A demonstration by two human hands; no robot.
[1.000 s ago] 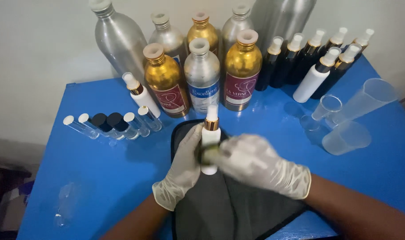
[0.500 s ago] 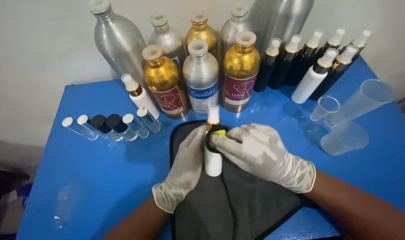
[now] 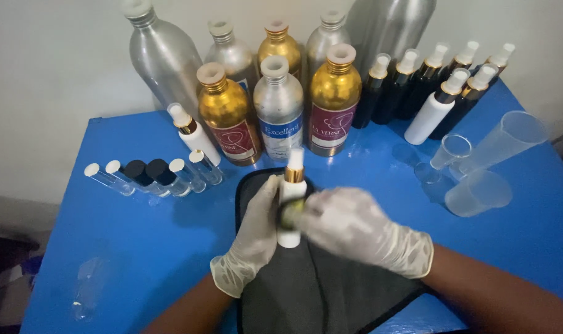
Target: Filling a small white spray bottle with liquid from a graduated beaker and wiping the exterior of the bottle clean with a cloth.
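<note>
Hands in latex gloves, left point(image 3: 255, 238) and right point(image 3: 349, 226), grip slim white spray bottle point(image 3: 290, 204).

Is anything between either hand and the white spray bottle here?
Nothing visible. The left hand grips the white spray bottle directly, upright over the dark cloth. The right hand presses against its side, blurred, with something small and dark at the fingertips.

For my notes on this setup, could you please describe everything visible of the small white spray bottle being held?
The small white spray bottle is slim, with a gold collar and white cap. It stands upright over the dark cloth. The gloved left hand grips its side; the gloved right hand covers its middle, where something yellowish shows, blurred.
</note>
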